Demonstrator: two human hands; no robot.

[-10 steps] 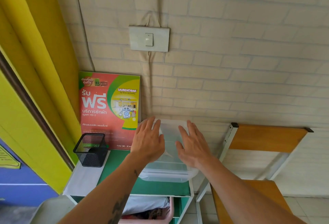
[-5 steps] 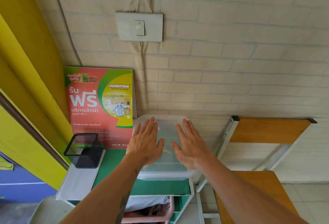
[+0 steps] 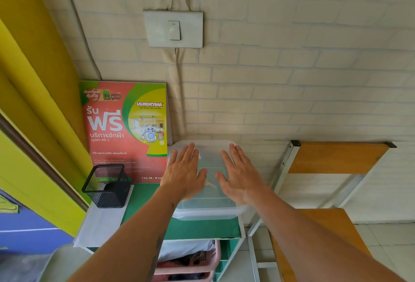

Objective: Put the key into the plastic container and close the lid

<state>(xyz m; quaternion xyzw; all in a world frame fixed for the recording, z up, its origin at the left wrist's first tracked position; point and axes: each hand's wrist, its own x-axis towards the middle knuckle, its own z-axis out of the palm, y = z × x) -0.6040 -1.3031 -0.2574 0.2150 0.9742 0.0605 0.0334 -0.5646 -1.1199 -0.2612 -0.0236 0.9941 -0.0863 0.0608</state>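
Both forearms were bare, with no sleeves, watch or rings in view. The left hand (image 3: 183,173) and right hand (image 3: 241,176) showed short, unpainted nails. A dark tattoo (image 3: 157,252) ran along the left forearm, well back from the fingers.

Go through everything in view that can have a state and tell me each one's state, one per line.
Plastic container: lid on, upright on green shelf top.
Lid: seated, both palms flat on it.
Left hand: open, flat.
Right hand: open, flat.
Mesh holder: upright.
Poster: propped against wall.
Key: not visible.
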